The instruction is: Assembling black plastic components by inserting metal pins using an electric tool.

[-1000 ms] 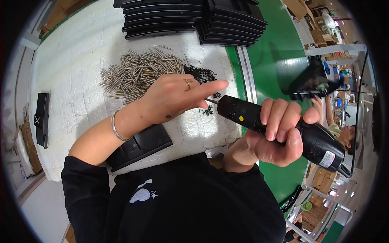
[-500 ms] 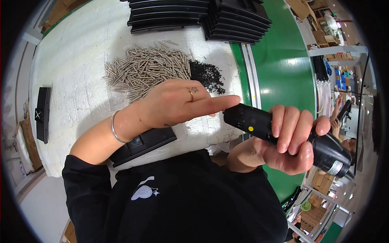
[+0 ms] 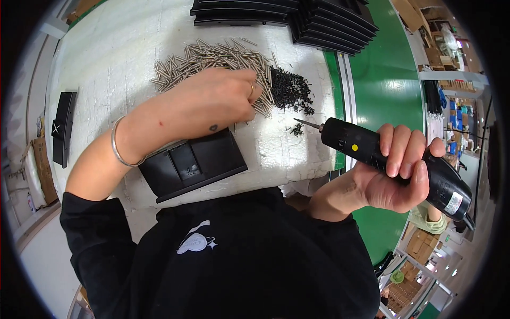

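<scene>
My right hand (image 3: 396,178) is wrapped round a black electric screwdriver (image 3: 348,139) with a yellow dot. Its thin bit points left over the table. My left hand (image 3: 226,95), fingers curled inward, is at the near side of a heap of silver metal pins (image 3: 183,61). Its fingertips are hidden, so whatever it pinches does not show. Beside the pins lies a pile of small black screws (image 3: 292,90), with a few strays nearer the screwdriver bit. Below my left forearm a black rectangular panel (image 3: 220,157) with a recessed middle rests near the table's front edge.
Stacked black panels (image 3: 334,26) stand at the far side. Another black piece (image 3: 64,130) lies at the left edge of the white-covered table (image 3: 106,69). A green surface (image 3: 377,80) runs along the right. Shelves with boxes are further right.
My left hand has moved from the screwdriver's front end back left to the pins, its index finger now bent. The screwdriver bit is uncovered. The view has shifted, showing more of the near panel.
</scene>
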Action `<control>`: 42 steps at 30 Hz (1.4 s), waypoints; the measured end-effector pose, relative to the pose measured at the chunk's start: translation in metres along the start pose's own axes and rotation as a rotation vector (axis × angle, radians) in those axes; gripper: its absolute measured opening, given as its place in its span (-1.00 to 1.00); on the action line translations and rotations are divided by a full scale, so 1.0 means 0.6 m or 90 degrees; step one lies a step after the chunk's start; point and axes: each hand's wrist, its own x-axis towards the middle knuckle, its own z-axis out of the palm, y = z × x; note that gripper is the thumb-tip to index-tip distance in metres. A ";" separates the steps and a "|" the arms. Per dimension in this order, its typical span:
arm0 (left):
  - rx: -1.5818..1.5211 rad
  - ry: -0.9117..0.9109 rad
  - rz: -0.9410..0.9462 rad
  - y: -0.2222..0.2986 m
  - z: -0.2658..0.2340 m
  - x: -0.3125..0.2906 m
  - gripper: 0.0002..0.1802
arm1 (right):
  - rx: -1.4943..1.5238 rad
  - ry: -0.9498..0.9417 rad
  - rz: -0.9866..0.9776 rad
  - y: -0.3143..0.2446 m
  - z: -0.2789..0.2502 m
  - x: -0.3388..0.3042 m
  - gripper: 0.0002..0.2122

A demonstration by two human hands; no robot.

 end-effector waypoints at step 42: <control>-0.073 0.497 -0.459 0.126 0.084 -0.242 -0.82 | 0.085 -0.315 0.143 0.141 0.178 -0.055 -0.65</control>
